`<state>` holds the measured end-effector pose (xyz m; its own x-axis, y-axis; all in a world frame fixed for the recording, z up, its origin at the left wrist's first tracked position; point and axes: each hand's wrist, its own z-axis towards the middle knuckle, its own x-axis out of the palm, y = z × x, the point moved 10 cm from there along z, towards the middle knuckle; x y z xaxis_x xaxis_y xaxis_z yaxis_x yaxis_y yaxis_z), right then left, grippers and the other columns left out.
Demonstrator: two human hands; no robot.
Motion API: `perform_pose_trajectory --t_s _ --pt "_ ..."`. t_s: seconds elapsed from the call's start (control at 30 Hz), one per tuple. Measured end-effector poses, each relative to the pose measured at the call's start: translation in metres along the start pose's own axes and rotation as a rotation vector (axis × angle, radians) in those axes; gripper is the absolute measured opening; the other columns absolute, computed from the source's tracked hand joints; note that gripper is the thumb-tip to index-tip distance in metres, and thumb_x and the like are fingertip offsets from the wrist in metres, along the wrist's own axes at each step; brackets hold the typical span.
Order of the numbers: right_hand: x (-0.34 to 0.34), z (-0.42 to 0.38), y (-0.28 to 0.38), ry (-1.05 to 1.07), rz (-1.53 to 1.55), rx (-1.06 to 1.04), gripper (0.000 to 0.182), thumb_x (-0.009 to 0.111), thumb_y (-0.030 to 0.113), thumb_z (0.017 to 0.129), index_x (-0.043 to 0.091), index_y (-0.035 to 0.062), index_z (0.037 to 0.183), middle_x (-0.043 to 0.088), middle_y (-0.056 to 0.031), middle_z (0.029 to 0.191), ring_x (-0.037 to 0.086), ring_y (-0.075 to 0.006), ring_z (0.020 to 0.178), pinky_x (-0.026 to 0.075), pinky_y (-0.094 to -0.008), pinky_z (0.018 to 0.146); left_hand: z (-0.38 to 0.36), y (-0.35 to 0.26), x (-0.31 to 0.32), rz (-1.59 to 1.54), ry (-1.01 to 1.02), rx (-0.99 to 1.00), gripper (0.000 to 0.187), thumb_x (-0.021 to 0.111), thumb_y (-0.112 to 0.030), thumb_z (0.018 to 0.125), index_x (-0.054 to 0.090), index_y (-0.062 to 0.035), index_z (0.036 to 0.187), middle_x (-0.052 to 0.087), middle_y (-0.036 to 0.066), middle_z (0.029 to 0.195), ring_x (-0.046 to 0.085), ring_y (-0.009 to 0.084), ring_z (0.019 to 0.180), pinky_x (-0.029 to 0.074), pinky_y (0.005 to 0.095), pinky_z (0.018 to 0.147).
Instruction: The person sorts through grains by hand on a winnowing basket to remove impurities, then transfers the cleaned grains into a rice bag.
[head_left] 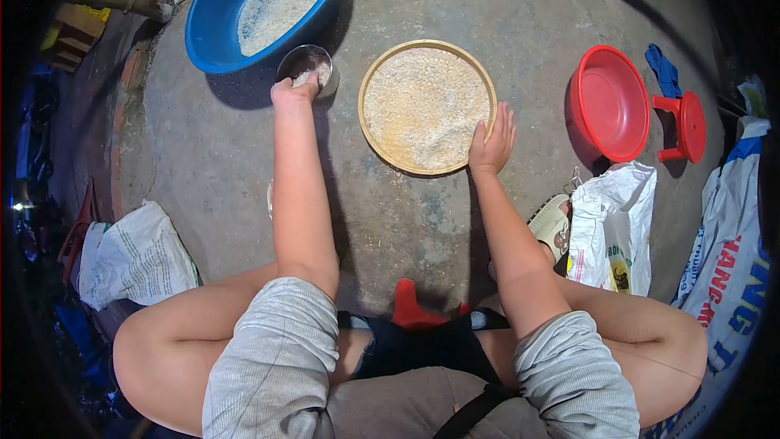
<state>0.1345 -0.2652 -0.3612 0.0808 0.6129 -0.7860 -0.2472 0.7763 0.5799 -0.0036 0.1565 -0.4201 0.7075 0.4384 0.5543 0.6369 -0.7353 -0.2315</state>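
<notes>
A round, yellow-rimmed winnowing tray (367, 119) lies on the floor in front of me, covered with pale, rice-like grain (426, 102). Along its right rim rests my right hand (494, 143), fingers stretched out and the thumb at the edge. Left of the tray, my left hand (294, 91) grips a small metal bowl (306, 55) at its near rim, thumb over the edge; its other fingers are mostly hidden. Some grain (318, 75) shows inside the bowl. Just beyond it, a large blue basin (213, 28) holds more grain (280, 12).
To the right stand a red basin (611, 106), a small red stool (691, 126) and a blue cloth (662, 70). White sacks (609, 223) lie by my right leg, with a big printed sack (727, 236) farther out. Another sack (138, 256) lies at my left knee.
</notes>
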Motion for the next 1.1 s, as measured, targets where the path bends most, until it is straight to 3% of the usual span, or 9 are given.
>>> perform_pose_trajectory --t_s 0.3,0.37,0.43,0.53,0.57,0.63,0.7,0.97,1.1 --pt "-0.003 0.0 0.002 -0.006 0.004 -0.004 0.056 0.05 0.025 0.083 0.038 0.0065 0.134 0.036 -0.0106 0.142 0.029 -0.0293 0.133 0.016 -0.0424 0.11 -0.074 0.017 0.022 0.269 -0.059 -0.034 0.057 0.033 -0.027 0.094 0.012 -0.0081 0.143 0.016 0.017 0.148 0.025 0.0362 0.134 0.022 0.059 0.105" --pt "-0.003 0.0 0.003 -0.007 0.009 -0.004 0.055 0.05 0.025 0.083 0.038 0.0065 0.134 0.036 -0.0106 0.142 0.029 -0.0293 0.133 0.016 -0.0424 0.11 -0.092 0.028 0.031 0.577 -0.007 0.147 0.06 0.04 -0.028 0.091 0.016 -0.0082 0.143 0.02 0.014 0.147 0.028 0.0349 0.132 0.021 0.0568 0.105" --pt "-0.003 -0.001 0.002 -0.009 0.01 -0.001 0.055 0.049 0.025 0.083 0.038 0.0065 0.134 0.036 -0.0106 0.142 0.029 -0.0294 0.133 0.017 -0.0425 0.11 -0.099 0.053 0.039 0.847 0.091 0.35 0.052 0.048 -0.027 0.087 0.038 -0.0064 0.133 0.041 0.011 0.134 0.039 0.0286 0.123 0.032 0.0466 0.101" --pt "-0.002 -0.001 0.001 -0.002 0.002 -0.002 0.055 0.049 0.026 0.083 0.038 0.0065 0.134 0.036 -0.0108 0.142 0.028 -0.0295 0.133 0.017 -0.0422 0.11 -0.16 0.136 0.07 1.275 0.65 0.778 0.038 0.046 -0.022 0.09 0.049 -0.0041 0.124 0.054 0.011 0.12 0.051 0.0215 0.109 0.038 0.0354 0.096" --pt "-0.002 -0.001 0.002 0.002 0.003 0.005 0.054 0.047 0.025 0.084 0.039 0.0063 0.134 0.036 -0.0105 0.142 0.028 -0.0293 0.133 0.017 -0.0421 0.11 -0.169 0.176 0.065 1.489 0.78 0.702 0.035 0.043 -0.017 0.092 0.05 -0.0051 0.124 0.055 0.014 0.121 0.052 0.0235 0.112 0.037 0.0355 0.099" --pt "-0.001 0.0 0.0 0.005 0.002 0.01 0.052 0.045 0.025 0.085 0.039 0.0062 0.134 0.036 -0.0103 0.142 0.028 -0.0291 0.134 0.016 -0.042 0.111 -0.205 0.243 0.041 1.835 1.197 0.981 0.037 0.045 -0.015 0.091 0.049 -0.0074 0.126 0.05 0.016 0.129 0.046 0.028 0.121 0.034 0.0381 0.103" --pt "0.003 0.001 -0.007 0.011 0.056 0.033 0.049 0.039 0.023 0.088 0.04 0.0064 0.134 0.036 -0.0096 0.142 0.027 -0.0288 0.134 0.016 -0.042 0.111 -0.212 0.293 -0.009 2.027 1.585 1.006 0.038 0.048 -0.015 0.089 0.049 -0.0082 0.127 0.045 0.016 0.133 0.04 0.0308 0.126 0.031 0.0412 0.105" --pt "0.0 0.0 -0.009 -0.003 0.09 0.019 0.046 0.035 0.022 0.089 0.041 0.0079 0.133 0.038 -0.008 0.141 0.029 -0.0281 0.133 0.017 -0.0423 0.11 -0.225 0.261 -0.053 1.871 1.95 1.009 0.04 0.055 -0.015 0.084 0.052 -0.0086 0.122 0.051 0.012 0.127 0.046 0.0287 0.121 0.037 0.0418 0.101" --pt "-0.003 0.0 -0.005 -0.004 0.064 0.016 0.047 0.036 0.021 0.089 0.04 0.0085 0.134 0.038 -0.0077 0.141 0.029 -0.0285 0.133 0.017 -0.0425 0.11 -0.233 0.242 -0.058 1.85 2.234 1.171 0.022 0.058 -0.018 0.08 0.055 -0.0066 0.099 0.057 0.009 0.098 0.057 0.0245 0.095 0.048 0.0355 0.079"
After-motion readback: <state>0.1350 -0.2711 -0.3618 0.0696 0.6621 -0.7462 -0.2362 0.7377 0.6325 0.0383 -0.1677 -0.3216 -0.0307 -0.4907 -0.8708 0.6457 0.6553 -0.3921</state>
